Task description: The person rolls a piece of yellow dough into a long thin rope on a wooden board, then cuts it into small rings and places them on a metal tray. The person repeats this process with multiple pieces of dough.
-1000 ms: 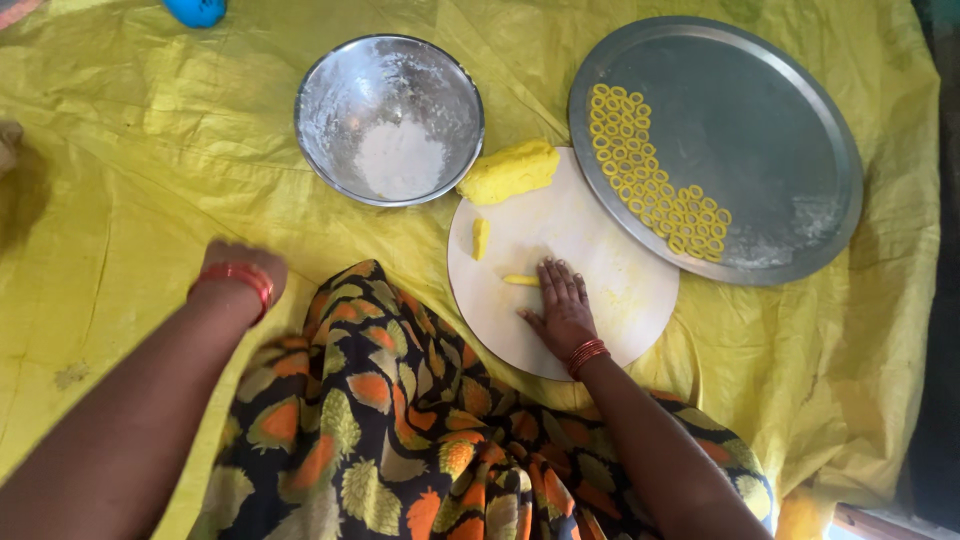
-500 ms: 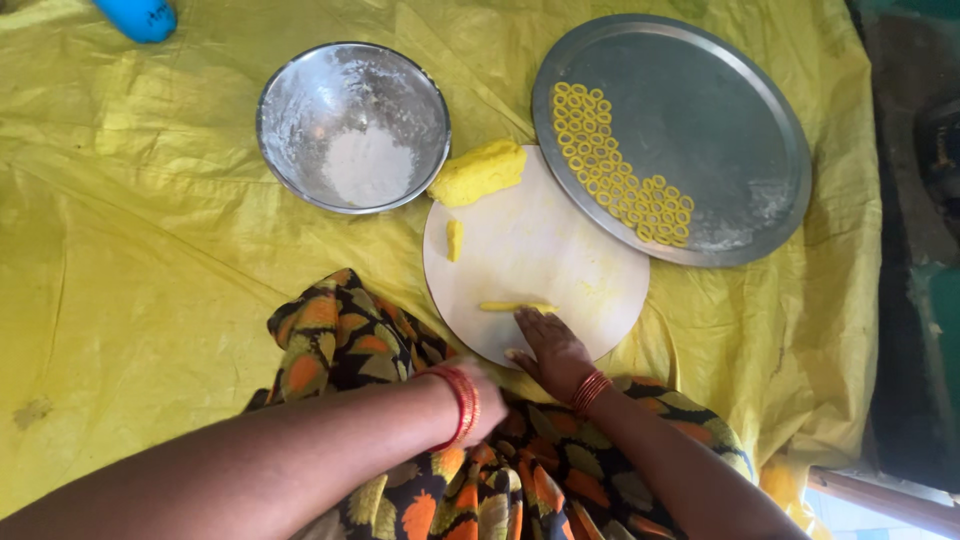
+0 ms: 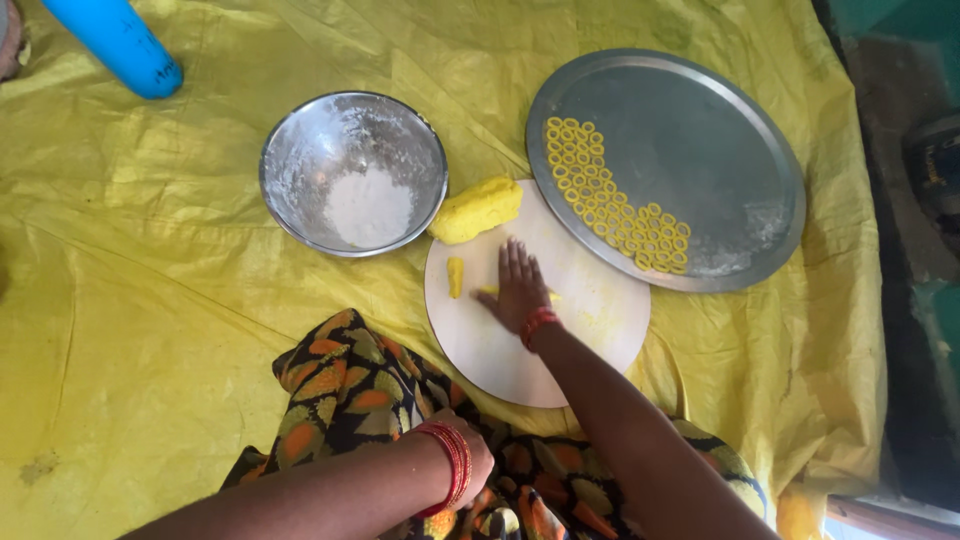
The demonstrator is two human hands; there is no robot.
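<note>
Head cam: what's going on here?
A person seated on a yellow sheet presses the right hand flat on a thin strip of yellow dough lying on a round white board. A small dough piece and a bigger dough lump sit at the board's edge. The left hand rests on patterned cloth. A steel bowl of flour and a steel tray holding rows of small dough rings stand beyond.

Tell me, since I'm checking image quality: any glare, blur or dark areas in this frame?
Head view: even daylight, mostly sharp; soft sheen on the steel bowl and round tray; right hand on the board looks sharp; the right edge falls into dim shadow.
</note>
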